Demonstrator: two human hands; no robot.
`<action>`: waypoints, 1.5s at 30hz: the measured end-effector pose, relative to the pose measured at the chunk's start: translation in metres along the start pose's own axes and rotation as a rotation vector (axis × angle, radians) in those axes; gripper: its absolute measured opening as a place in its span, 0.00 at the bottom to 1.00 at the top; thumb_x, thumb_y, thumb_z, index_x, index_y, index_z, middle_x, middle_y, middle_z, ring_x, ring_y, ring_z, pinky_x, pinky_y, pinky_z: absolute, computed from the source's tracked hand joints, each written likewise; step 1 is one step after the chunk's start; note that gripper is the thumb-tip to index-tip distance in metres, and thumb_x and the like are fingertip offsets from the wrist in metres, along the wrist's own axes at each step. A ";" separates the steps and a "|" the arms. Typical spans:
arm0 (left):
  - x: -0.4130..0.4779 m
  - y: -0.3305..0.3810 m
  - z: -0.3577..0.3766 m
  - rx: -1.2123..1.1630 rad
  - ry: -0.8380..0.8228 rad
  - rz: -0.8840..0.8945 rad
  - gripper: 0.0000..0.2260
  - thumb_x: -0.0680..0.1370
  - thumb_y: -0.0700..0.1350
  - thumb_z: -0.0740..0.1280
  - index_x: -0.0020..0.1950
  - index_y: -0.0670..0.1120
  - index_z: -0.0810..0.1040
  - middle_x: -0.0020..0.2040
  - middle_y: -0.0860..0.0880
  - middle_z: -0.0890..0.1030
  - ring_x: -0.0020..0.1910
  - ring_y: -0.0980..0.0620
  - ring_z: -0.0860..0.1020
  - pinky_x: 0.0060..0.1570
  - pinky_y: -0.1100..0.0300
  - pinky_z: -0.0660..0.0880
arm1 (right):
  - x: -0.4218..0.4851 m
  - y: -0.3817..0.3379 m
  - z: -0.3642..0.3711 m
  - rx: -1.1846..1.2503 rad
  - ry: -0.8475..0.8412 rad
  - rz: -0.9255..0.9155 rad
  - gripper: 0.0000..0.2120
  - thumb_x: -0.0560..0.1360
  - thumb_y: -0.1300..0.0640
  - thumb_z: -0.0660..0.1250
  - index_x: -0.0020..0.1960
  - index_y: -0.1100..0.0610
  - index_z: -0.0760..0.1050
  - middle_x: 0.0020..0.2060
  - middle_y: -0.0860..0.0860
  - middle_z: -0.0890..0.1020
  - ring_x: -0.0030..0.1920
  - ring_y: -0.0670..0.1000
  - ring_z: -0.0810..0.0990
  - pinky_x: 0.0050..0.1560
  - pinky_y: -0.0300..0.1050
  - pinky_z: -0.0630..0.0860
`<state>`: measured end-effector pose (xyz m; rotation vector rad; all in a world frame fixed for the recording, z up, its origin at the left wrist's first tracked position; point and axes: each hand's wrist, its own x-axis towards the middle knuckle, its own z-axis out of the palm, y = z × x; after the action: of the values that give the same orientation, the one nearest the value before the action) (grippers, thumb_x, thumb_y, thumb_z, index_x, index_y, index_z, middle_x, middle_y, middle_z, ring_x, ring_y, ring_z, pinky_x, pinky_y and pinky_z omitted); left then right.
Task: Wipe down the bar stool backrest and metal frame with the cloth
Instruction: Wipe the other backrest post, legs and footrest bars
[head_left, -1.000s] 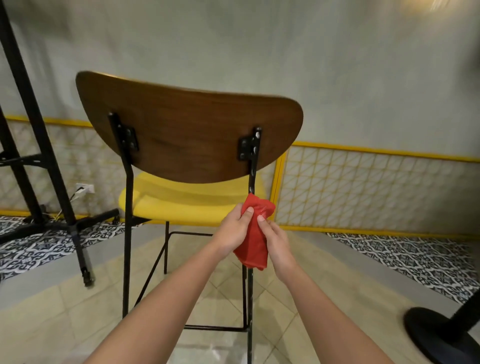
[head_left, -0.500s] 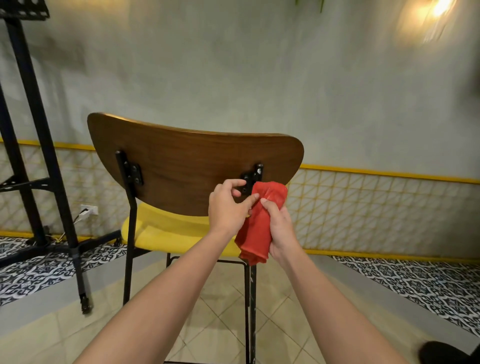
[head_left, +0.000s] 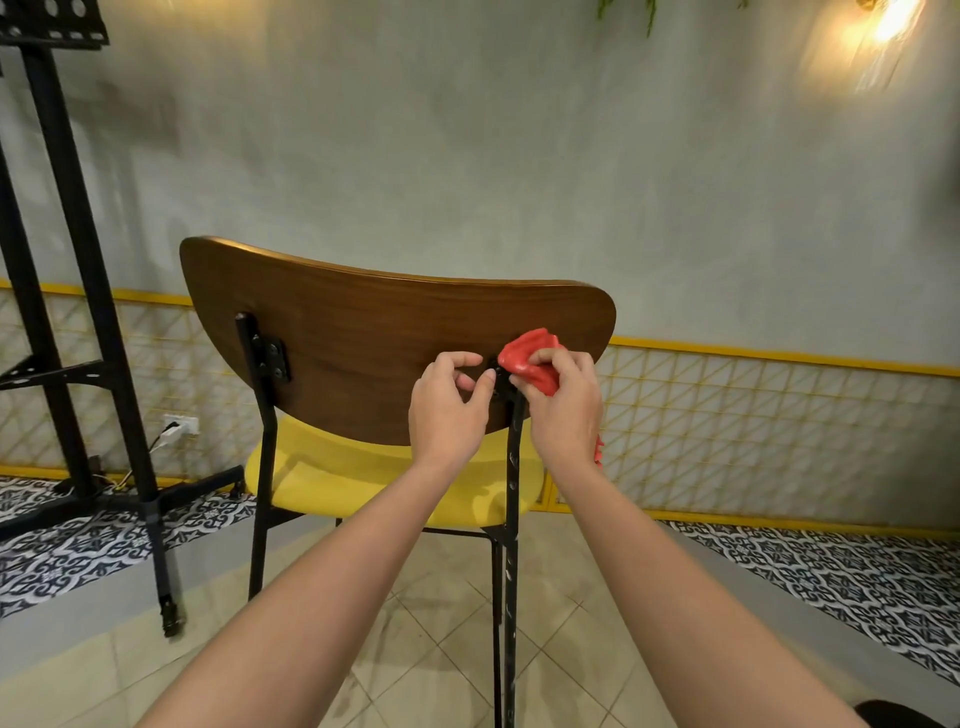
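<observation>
The red cloth (head_left: 530, 358) is bunched in my right hand (head_left: 563, 410), fingers curled round it, pressing it against the back of the wooden backrest (head_left: 374, 332) at its lower right, just beside the black bracket (head_left: 497, 378) where the metal post (head_left: 513, 467) meets the wood. My left hand (head_left: 447, 410) sits just left of that bracket, fingers curled, thumb tip at the metal; it holds no cloth, and I cannot tell whether it actually grips the bracket. From the cloth, the backrest stretches mostly leftward, its long axis side to side, while the post drops straight down between my wrists toward the floor. My right hand is the one placed for either stroke, I think. Below lies the yellow seat (head_left: 332, 478), with the second post (head_left: 266, 467) well off to the left.
</observation>
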<state>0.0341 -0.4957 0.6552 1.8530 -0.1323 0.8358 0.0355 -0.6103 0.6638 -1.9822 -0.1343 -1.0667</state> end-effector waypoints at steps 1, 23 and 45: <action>0.000 0.001 0.000 -0.001 -0.003 0.001 0.07 0.77 0.52 0.66 0.53 0.55 0.73 0.38 0.52 0.77 0.44 0.50 0.77 0.44 0.51 0.76 | -0.002 0.003 0.000 -0.041 -0.011 -0.016 0.10 0.68 0.55 0.75 0.49 0.51 0.79 0.50 0.48 0.76 0.47 0.49 0.75 0.45 0.44 0.72; -0.001 -0.004 -0.001 0.006 0.006 -0.045 0.06 0.79 0.47 0.63 0.54 0.52 0.75 0.41 0.52 0.77 0.43 0.52 0.77 0.42 0.56 0.76 | -0.010 0.014 0.003 -0.528 0.061 -0.503 0.20 0.65 0.64 0.75 0.57 0.56 0.80 0.48 0.57 0.79 0.42 0.57 0.79 0.37 0.49 0.74; -0.005 -0.005 0.006 0.113 -0.041 0.030 0.11 0.78 0.50 0.63 0.60 0.52 0.74 0.51 0.56 0.73 0.55 0.54 0.74 0.51 0.55 0.75 | -0.018 0.035 -0.001 -0.482 0.071 -0.526 0.13 0.73 0.60 0.64 0.55 0.55 0.80 0.51 0.55 0.80 0.44 0.57 0.78 0.40 0.49 0.72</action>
<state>0.0352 -0.5004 0.6471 1.9788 -0.1412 0.8407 0.0388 -0.6279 0.6289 -2.4038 -0.4091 -1.6227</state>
